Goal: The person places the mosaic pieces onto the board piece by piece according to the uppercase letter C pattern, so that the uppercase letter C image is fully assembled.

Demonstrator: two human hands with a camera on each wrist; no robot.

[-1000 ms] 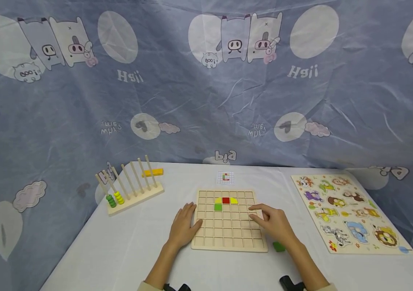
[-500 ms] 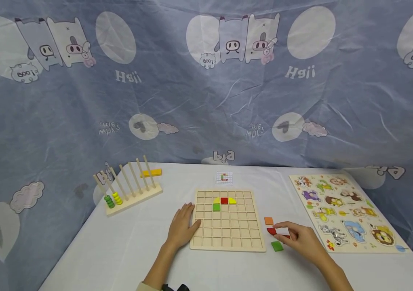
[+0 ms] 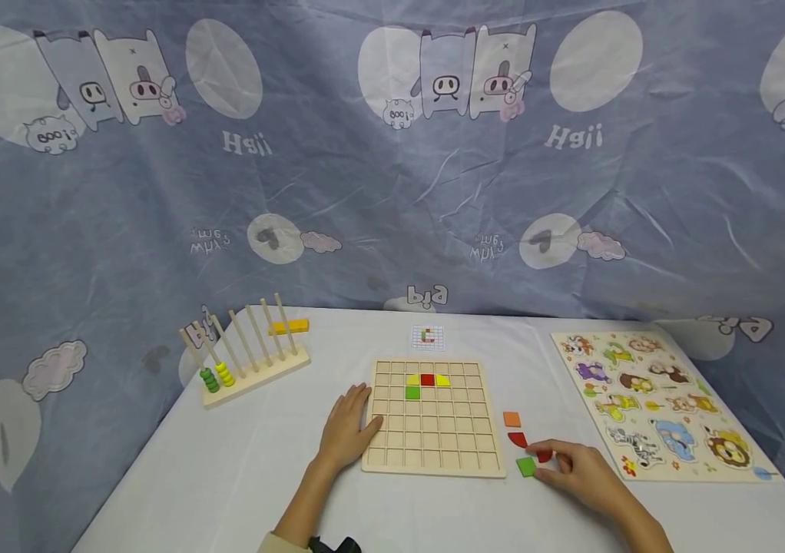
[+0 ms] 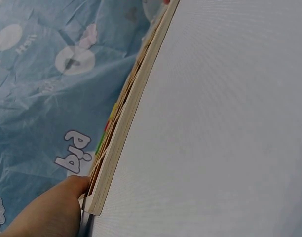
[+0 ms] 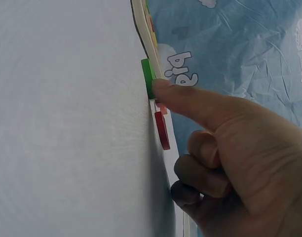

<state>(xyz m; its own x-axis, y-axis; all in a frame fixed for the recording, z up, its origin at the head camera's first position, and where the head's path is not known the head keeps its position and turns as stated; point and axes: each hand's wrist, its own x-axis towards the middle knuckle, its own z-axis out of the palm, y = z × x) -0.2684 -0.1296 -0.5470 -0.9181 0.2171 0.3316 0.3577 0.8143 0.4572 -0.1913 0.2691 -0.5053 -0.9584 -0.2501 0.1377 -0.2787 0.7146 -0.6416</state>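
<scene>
A wooden grid board (image 3: 434, 453) lies flat on the table, with two yellow quarter-circle tiles, a red square tile (image 3: 428, 380) and a green square tile (image 3: 412, 392) in its cells. My left hand (image 3: 347, 430) rests at the board's left edge, its thumb on the rim, seen also in the left wrist view (image 4: 52, 207). Right of the board, my right hand (image 3: 575, 468) has thumb and index finger spread at a loose green tile (image 3: 525, 466); in the right wrist view the thumb meets this tile (image 5: 148, 74). Red quarter-circle tiles (image 3: 517, 439) and an orange square tile (image 3: 512, 419) lie close by.
Behind the board is a small pattern card (image 3: 428, 337). A peg rack (image 3: 257, 376) with green and yellow beads stands at the left, near a yellow bar (image 3: 289, 326). An animal puzzle board (image 3: 662, 407) lies at the right.
My right hand has moved from the board's right side out to the loose tiles, then slightly down to the green one. The left hand stays at the board's edge.
</scene>
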